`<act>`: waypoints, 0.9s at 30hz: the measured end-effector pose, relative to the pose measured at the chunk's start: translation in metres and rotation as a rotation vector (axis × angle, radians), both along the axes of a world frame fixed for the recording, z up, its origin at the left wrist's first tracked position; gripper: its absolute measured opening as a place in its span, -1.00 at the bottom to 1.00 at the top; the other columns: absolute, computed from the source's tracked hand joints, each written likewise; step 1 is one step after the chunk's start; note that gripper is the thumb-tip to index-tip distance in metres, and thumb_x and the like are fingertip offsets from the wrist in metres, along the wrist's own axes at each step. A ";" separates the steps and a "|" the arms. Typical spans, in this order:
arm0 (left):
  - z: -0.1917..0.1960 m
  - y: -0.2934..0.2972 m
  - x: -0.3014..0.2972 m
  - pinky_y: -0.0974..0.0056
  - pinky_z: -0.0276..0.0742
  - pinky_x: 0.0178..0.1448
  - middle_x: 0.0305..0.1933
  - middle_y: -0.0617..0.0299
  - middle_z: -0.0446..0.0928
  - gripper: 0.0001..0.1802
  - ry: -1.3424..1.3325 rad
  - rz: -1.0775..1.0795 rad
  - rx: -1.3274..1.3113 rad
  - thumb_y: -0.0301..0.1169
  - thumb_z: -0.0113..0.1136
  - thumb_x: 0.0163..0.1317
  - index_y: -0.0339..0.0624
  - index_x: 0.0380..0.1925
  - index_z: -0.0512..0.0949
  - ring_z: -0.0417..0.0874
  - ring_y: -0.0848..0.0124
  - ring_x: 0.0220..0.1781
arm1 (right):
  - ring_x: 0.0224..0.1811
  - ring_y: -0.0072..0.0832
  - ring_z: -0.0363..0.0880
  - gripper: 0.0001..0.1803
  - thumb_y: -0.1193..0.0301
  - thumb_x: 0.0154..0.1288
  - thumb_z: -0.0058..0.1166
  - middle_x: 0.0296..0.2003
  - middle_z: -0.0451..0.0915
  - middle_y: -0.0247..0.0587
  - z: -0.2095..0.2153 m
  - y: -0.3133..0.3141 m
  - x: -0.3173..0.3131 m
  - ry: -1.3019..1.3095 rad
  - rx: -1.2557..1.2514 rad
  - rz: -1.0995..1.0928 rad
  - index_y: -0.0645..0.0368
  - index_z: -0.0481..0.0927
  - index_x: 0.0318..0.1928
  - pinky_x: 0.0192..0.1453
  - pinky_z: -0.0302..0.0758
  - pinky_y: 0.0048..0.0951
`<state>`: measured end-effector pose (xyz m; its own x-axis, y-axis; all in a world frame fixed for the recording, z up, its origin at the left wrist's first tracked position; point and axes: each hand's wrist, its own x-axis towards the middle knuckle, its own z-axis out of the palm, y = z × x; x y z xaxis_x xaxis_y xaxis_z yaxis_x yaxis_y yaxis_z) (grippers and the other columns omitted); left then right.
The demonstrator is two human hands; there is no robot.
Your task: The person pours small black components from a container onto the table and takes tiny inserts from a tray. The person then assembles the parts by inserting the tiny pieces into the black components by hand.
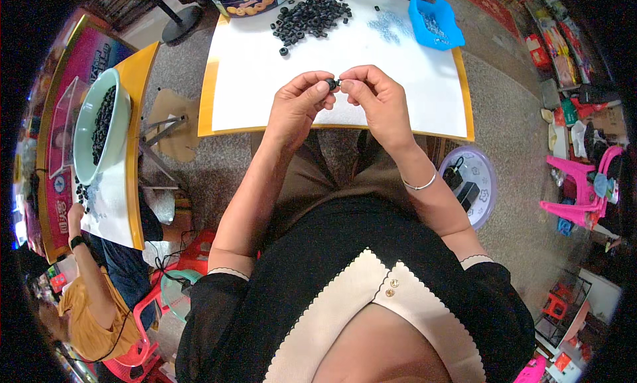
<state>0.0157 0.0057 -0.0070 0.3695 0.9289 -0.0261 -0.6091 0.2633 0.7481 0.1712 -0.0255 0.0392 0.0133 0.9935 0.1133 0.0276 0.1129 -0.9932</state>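
Cream collar (325, 320) sat nearest; beyond it, forearms angled inward over the tabletop's (207, 99) near edge. Left hand (295, 104) had its fingers clamped on a small black part (330, 84), long axis unclear. Right hand (381, 104) had fingers pinched together just right of it, contents too small to tell. Black pile (308, 18) lay toward the far edge.
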 end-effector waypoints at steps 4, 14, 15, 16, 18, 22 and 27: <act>0.002 -0.002 0.001 0.40 0.53 -0.22 -0.29 0.14 0.58 -0.80 0.046 0.024 -0.004 -0.52 0.17 0.20 -0.34 -0.17 0.54 0.58 0.45 -0.35 | -0.43 -0.65 0.46 -0.90 0.50 0.21 0.08 -0.46 0.58 -0.33 -0.002 -0.003 -0.002 -0.165 0.100 -0.049 0.27 0.57 -0.28 -0.32 0.45 -0.58; 0.005 -0.002 -0.001 0.39 0.52 -0.22 -0.33 0.18 0.58 -0.79 0.225 0.098 0.068 -0.52 0.20 0.18 -0.37 -0.19 0.55 0.57 0.46 -0.35 | -0.41 -0.37 0.56 -0.94 0.54 0.18 0.07 -0.42 0.58 -0.11 0.000 -0.002 -0.006 -0.393 0.354 -0.080 0.28 0.55 -0.33 -0.30 0.48 -0.44; 0.007 -0.001 -0.002 0.39 0.52 -0.23 -0.33 0.18 0.58 -0.79 0.249 0.109 0.085 -0.51 0.19 0.18 -0.37 -0.19 0.55 0.57 0.46 -0.35 | -0.42 -0.37 0.56 -0.93 0.53 0.19 0.06 -0.43 0.57 -0.11 -0.001 -0.001 -0.007 -0.434 0.377 -0.079 0.28 0.54 -0.33 -0.30 0.48 -0.44; 0.009 -0.001 -0.002 0.39 0.52 -0.23 -0.33 0.18 0.58 -0.79 0.272 0.122 0.103 -0.51 0.19 0.18 -0.37 -0.19 0.55 0.57 0.46 -0.35 | -0.43 -0.37 0.56 -0.93 0.53 0.19 0.06 -0.44 0.57 -0.12 -0.001 0.000 -0.007 -0.475 0.400 -0.078 0.28 0.54 -0.33 -0.31 0.48 -0.44; 0.010 -0.001 -0.001 0.40 0.52 -0.23 -0.34 0.17 0.58 -0.79 0.274 0.124 0.101 -0.51 0.19 0.19 -0.37 -0.18 0.55 0.56 0.46 -0.36 | -0.44 -0.38 0.55 -0.92 0.51 0.19 0.08 -0.45 0.57 -0.13 -0.002 0.001 -0.009 -0.438 0.379 -0.076 0.28 0.53 -0.33 -0.32 0.48 -0.45; 0.012 -0.001 -0.001 0.40 0.52 -0.23 -0.36 0.17 0.57 -0.79 0.236 0.095 0.090 -0.51 0.18 0.19 -0.37 -0.18 0.55 0.56 0.47 -0.36 | -0.48 -0.42 0.54 -0.86 0.44 0.18 0.13 -0.49 0.57 -0.18 -0.003 0.005 -0.004 -0.282 0.264 -0.015 0.27 0.52 -0.35 -0.36 0.47 -0.46; 0.002 0.005 -0.011 0.40 0.52 -0.25 -0.35 0.17 0.58 -0.78 0.225 0.010 0.076 -0.50 0.17 0.21 -0.37 -0.16 0.55 0.56 0.46 -0.37 | -0.45 -0.51 0.51 -0.85 0.41 0.17 0.15 -0.46 0.54 -0.21 -0.004 0.008 -0.001 -0.359 0.299 0.034 0.25 0.54 -0.35 -0.34 0.45 -0.50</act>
